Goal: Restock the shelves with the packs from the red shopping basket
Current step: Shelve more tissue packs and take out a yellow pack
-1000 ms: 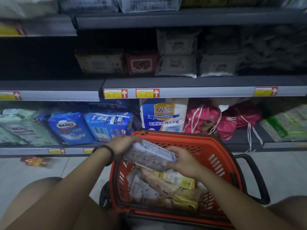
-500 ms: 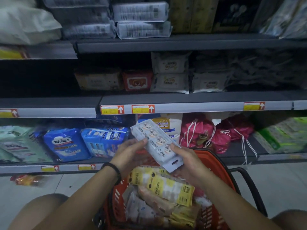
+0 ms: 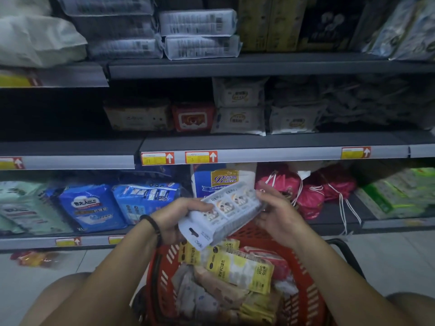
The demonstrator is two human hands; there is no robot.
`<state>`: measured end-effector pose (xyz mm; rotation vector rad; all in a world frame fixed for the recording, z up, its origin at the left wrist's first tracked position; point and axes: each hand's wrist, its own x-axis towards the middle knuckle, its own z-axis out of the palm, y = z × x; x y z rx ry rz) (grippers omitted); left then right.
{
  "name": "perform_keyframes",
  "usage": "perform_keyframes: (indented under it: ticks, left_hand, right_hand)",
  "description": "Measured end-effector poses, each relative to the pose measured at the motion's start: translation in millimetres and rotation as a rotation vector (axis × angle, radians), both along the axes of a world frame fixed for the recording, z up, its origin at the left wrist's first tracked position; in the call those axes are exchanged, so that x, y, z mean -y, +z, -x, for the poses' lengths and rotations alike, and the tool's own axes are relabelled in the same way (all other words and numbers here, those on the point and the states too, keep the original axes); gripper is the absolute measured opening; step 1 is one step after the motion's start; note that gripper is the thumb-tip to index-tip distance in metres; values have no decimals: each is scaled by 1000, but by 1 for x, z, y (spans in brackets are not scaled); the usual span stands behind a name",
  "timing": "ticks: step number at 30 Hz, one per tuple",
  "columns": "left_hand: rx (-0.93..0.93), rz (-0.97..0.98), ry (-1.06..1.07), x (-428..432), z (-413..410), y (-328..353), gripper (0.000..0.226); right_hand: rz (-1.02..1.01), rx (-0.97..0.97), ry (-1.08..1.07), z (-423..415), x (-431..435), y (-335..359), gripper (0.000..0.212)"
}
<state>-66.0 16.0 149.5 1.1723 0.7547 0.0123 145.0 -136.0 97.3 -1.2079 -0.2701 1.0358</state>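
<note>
A shop aisle.
Stocked grey shelves (image 3: pixel 270 140) from 9 to 3 o'clock, yellow-red price tags (image 3: pixel 201 157) on their edges, a red shopping basket (image 3: pixel 163 284) at 6.

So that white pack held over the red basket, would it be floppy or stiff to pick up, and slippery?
Probably soft but not limp: the white pack seems to bow slightly between the left hand and right hand, yet shows a firm slab shape. Likely light, since it is held by its ends without sagging. Its glossy wrapper looks somewhat slippery.
</note>
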Motion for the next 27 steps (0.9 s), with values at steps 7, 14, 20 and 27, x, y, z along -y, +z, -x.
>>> perform_keyframes:
  ticks: [7,14,20,27]
  left_hand:
    - [285,-81,361,-3,-5,0,51]
    - [338,-407,463,-1,-5,-2,53]
    - [471,-485,580,-6,-2,35,69]
    - [643,-746,616,-18,-18,107,42]
  right_hand:
    - [-22,41,-239,15,-3,3,32]
    - [-74,466,-318,25,-6,14,44]
    - [-205,656,-288,19,-6,47,44]
    - [-319,795,-301,13,-30,143,36]
